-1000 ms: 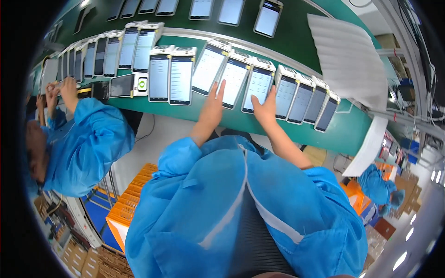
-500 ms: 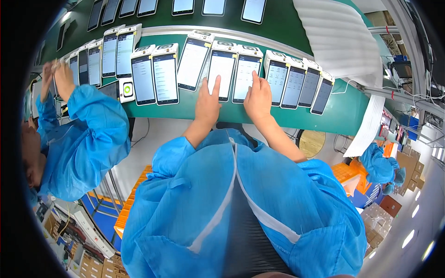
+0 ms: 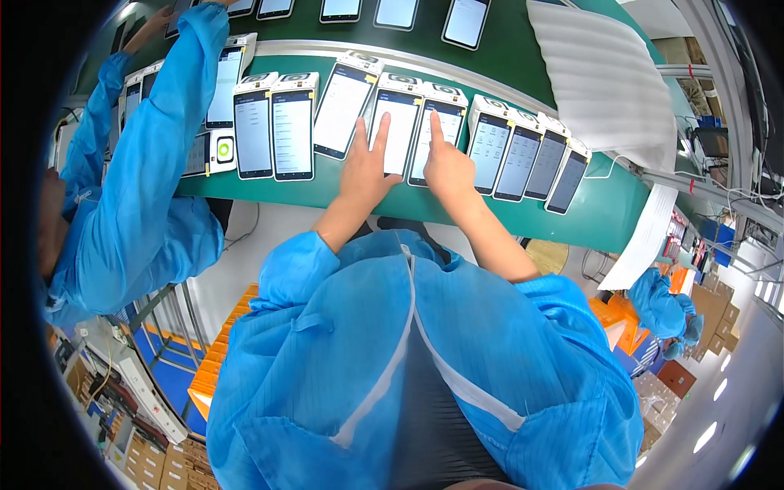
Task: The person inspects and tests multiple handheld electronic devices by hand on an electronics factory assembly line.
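Leaning over the green bench [image 3: 608, 214] in a blue smock, the person has brought both hands up onto the row of handheld terminals since a second ago. The left hand [image 3: 365, 167] now lies on the white terminal [image 3: 397, 129] before it with two fingers [image 3: 380, 131] spread in a V on the lit screen, where earlier it rested flat. The right hand [image 3: 447, 167] has curled, only its forefinger out, tip pressing the screen of the neighbouring terminal [image 3: 438, 131]; neither hand grips anything. Both devices lie face up mid-row, so the screen tapping seems under way on two at once. Farther left, a co-worker's blue sleeve [image 3: 163, 139] reaches across the bench. Beyond, a white foam sheet [image 3: 604, 77] lies by a second row of phones [image 3: 467, 20].
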A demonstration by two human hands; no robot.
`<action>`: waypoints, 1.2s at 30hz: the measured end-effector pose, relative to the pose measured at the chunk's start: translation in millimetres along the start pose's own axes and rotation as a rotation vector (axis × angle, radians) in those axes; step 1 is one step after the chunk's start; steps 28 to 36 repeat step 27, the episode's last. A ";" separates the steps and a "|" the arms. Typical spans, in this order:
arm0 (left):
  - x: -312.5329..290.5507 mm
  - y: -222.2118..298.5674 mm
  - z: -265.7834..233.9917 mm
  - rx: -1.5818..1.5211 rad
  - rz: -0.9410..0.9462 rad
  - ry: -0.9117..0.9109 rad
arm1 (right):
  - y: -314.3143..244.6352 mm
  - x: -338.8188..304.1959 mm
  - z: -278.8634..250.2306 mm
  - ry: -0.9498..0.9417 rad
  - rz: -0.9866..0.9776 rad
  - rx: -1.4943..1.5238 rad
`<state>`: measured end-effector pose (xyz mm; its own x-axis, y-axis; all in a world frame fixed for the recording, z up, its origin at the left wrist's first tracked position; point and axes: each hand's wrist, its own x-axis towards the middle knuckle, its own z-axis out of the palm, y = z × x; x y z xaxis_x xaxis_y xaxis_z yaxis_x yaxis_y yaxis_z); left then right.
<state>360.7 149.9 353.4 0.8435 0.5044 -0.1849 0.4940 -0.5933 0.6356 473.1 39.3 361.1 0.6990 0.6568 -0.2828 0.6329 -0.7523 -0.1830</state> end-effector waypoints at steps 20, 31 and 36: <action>8.0 -4.0 -2.9 0.119 0.020 0.161 | 4.9 -17.6 -9.8 0.059 -0.108 0.081; 14.9 -2.3 -5.0 0.162 -0.064 0.126 | 26.0 -51.4 4.4 0.118 -0.079 0.163; 14.9 -2.3 -5.0 0.162 -0.064 0.126 | 26.0 -51.4 4.4 0.118 -0.079 0.163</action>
